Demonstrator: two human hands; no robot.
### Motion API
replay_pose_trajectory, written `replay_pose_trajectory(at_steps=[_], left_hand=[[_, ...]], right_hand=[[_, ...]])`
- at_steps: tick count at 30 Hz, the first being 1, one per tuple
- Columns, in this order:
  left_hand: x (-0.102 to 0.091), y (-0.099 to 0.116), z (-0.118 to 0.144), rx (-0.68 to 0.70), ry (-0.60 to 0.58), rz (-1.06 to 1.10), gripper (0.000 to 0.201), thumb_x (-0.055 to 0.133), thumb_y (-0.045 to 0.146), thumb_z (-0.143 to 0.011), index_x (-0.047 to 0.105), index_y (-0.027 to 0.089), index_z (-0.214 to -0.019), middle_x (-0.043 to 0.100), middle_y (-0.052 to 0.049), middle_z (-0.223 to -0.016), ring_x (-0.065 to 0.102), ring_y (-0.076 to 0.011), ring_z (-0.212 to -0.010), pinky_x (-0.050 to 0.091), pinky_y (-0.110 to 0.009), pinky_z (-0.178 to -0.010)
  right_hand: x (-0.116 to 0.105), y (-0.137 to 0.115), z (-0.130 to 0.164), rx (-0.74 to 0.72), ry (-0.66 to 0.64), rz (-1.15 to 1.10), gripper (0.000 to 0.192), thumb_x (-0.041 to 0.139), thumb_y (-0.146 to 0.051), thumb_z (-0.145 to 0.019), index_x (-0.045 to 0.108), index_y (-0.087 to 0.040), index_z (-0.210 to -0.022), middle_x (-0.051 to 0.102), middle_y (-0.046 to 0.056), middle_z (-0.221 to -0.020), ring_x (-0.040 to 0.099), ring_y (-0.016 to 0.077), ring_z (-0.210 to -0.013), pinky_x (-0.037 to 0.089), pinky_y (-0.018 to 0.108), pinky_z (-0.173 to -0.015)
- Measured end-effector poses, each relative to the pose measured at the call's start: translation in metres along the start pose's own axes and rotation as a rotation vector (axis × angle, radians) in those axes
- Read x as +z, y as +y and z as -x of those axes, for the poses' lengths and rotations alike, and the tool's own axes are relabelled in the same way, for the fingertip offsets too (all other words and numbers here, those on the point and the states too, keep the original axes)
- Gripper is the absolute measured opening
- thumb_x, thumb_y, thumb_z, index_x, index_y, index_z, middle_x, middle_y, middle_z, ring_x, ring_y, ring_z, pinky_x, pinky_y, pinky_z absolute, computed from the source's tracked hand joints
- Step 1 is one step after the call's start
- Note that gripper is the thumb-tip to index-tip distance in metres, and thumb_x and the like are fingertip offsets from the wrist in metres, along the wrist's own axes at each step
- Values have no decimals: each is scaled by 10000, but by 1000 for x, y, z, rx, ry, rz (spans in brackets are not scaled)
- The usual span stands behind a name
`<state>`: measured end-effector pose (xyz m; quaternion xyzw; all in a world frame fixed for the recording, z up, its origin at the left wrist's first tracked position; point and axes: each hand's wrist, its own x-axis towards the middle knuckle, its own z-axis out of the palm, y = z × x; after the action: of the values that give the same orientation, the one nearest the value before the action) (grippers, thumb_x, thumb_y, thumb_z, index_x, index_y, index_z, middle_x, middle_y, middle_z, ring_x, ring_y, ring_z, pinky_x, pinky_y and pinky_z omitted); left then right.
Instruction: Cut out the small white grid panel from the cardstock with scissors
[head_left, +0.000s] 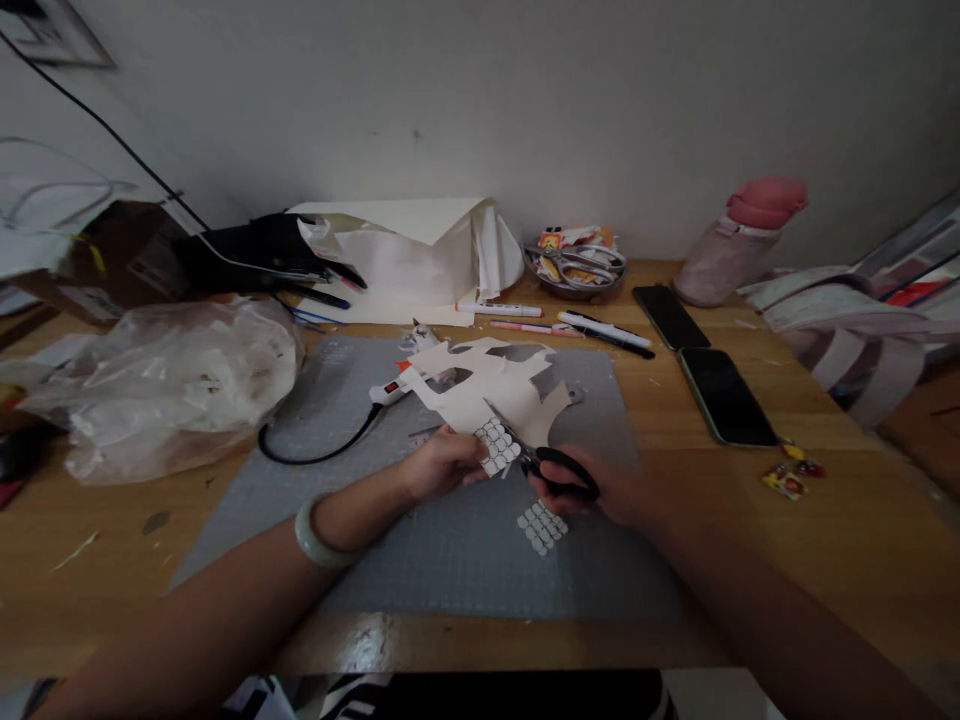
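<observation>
Paper sheet: the cut-up cream paper (487, 392) hangs just above the grey cutting mat (450, 560), its near edge bearing a patch of small drawn shapes that I grip.
Left hand: my left hand (442, 465) pinches that near edge between thumb and fingers, right beside the blades.
Right hand: my right hand (607, 487) is closed through the black handles of the scissors (544, 465), whose blades bite into the paper by the patterned patch.
Handling: I judge the sheet light, thin and floppy, easy to tear or crease; best held close to the cut line so it stays taut.
Cut piece: a small patterned offcut (541, 527) lies on the mat just below the scissors.
Glue gun: a white glue gun (394, 388) with a black cord rests partly under the paper.
Further out: markers (517, 311), a bowl with metal scissors (576, 268), two phones (726, 396), a pink bottle (739, 240) and a plastic bag (161, 385) stand on the wooden surface (840, 520).
</observation>
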<state>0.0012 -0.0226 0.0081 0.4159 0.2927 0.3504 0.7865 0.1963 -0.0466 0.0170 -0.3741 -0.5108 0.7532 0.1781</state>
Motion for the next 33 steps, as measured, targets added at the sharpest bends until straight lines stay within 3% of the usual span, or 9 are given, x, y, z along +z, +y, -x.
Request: replay_pose_trajectory(at_steps=[8,13,16,23,28,33], left_hand=[[-2,-1,-1,10,-11,16,124,588,199,-507,477,159,-545,343,78,-399,260,-40,-347,187,-189,-352],[-1,3,-1,6,-2,22,93,573,173,-487,503,144,-540,431,47,-425,287,-38,-361,155,-184,-341],[-3,4,0,-26,14,18,95,571,174,-486,479,152,-491,359,67,-376,266,-37,-356,163,-192,-347],[-6,4,1,-111,-129,-29,81,560,197,-502,543,132,-546,460,36,-406,293,-41,-324,152,-212,-360],[-7,5,2,-129,-140,-23,100,556,185,-499,548,121,-575,500,22,-435,313,-43,-328,147,-216,-365],[-10,4,2,-154,-155,-8,79,543,184,-489,473,148,-501,381,49,-368,289,-48,-321,134,-225,-376]], right_hand=[[0,4,-2,-21,7,-37,456,579,-598,-745,417,-191,-619,438,-48,-529,284,36,-416,145,195,-353],[-2,6,-3,-26,14,-9,487,602,-622,-753,419,-188,-630,421,-57,-550,312,35,-431,153,178,-348],[-3,4,-1,-38,8,-5,484,615,-621,-753,415,-193,-647,403,-63,-552,317,41,-448,148,175,-347],[-7,2,0,-56,-88,18,555,593,-688,-727,358,-201,-602,387,-55,-566,332,44,-458,171,183,-358],[-11,7,0,-62,-88,67,505,544,-650,-787,393,-194,-629,365,-63,-565,303,42,-446,167,193,-368],[-13,8,1,-44,-37,150,475,543,-612,-817,409,-193,-639,377,-54,-555,347,62,-488,205,197,-402]])
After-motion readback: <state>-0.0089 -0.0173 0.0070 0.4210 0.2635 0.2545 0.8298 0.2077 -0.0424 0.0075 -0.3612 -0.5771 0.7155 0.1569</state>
